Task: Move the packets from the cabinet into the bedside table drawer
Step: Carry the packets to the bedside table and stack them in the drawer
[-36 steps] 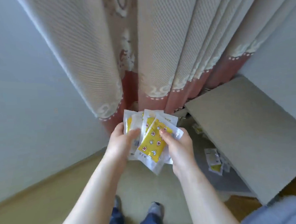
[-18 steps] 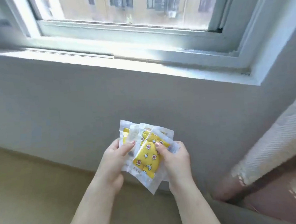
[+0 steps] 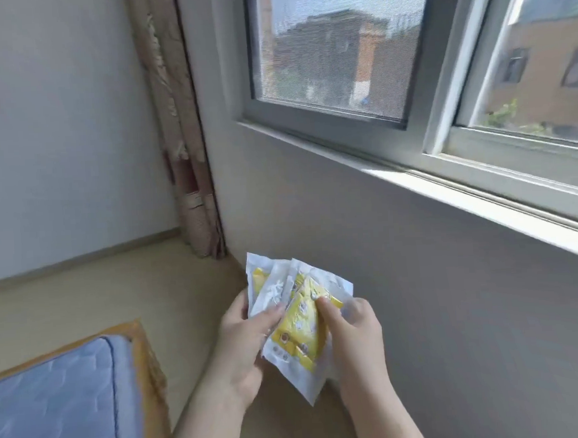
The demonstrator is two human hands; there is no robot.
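Note:
Both hands hold a fanned bunch of white-and-yellow packets [image 3: 299,323] in front of my body, near the grey wall under the window. My left hand [image 3: 245,336] grips the left side of the bunch, thumb laid across a white packet. My right hand [image 3: 350,330] pinches the front yellow packet, thumb on top and fingers behind. Neither the cabinet nor the bedside table drawer is in view.
A blue mattress [image 3: 55,402] on a wooden bed frame [image 3: 147,363] fills the lower left. A patterned curtain [image 3: 181,140] hangs in the corner. The window sill [image 3: 448,188] juts from the wall on the right. Light wooden floor [image 3: 116,290] lies between bed and wall.
The view has swung left, away from the cabinet and right curtain, along the window wall to the bed corner. Both hands keep the same hold on the packets.

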